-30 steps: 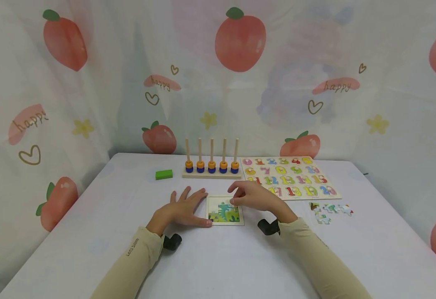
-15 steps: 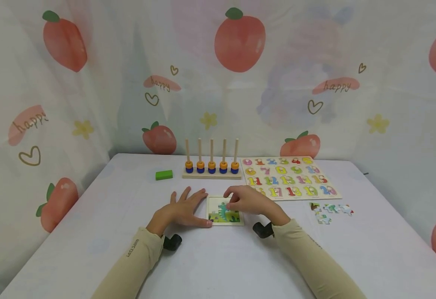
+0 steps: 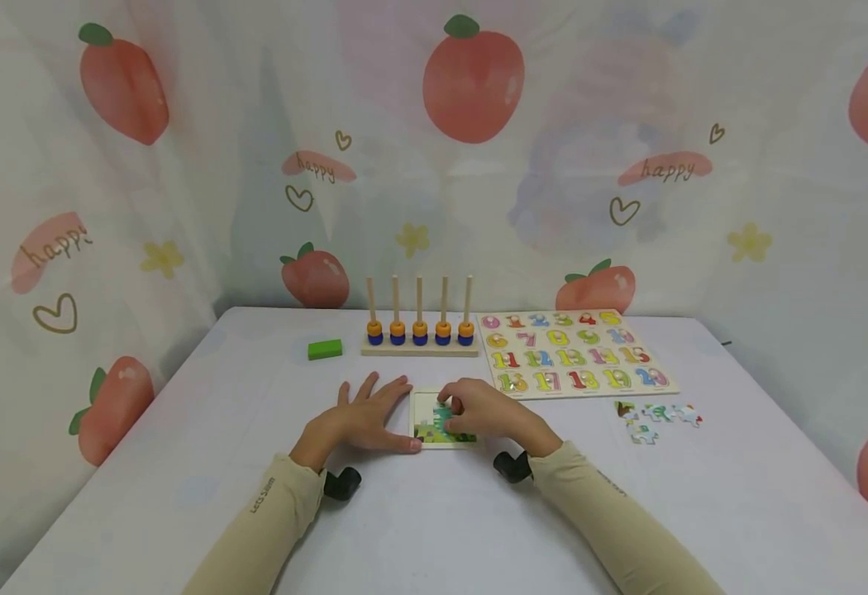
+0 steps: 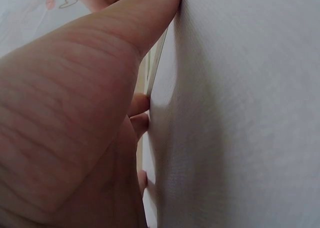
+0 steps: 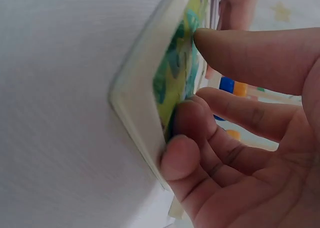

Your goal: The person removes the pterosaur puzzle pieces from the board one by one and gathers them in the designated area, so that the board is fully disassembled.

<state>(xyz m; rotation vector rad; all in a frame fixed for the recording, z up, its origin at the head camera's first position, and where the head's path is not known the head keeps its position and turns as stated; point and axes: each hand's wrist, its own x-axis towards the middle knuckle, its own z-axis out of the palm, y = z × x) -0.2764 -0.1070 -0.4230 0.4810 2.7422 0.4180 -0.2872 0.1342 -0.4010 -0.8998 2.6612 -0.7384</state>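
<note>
A small jigsaw puzzle in a pale wooden tray (image 3: 445, 446) lies between the hands on the table, showing a teal dinosaur over green ground. Fingers spread, my left hand (image 3: 360, 421) rests flat on the table, its thumb and forefinger at the tray's left edge. Over the right part of the puzzle is my right hand (image 3: 493, 413), hiding some of it. In the right wrist view its thumb (image 5: 225, 48) touches the picture (image 5: 175, 63), apart from the loosely bent fingers, which rest at the picture and rim. No loose piece shows between them.
Several loose jigsaw pieces (image 3: 644, 433) lie to the right. A number puzzle board (image 3: 579, 394) is at the back right. Behind the tray stands a bead stacker (image 3: 419, 350) with upright pegs, and left of it lies a green block (image 3: 325, 349).
My right hand has moved left and slightly nearer across the puzzle, from its upper right corner to the dinosaur in the middle. The left hand has stayed at the tray's left edge.
</note>
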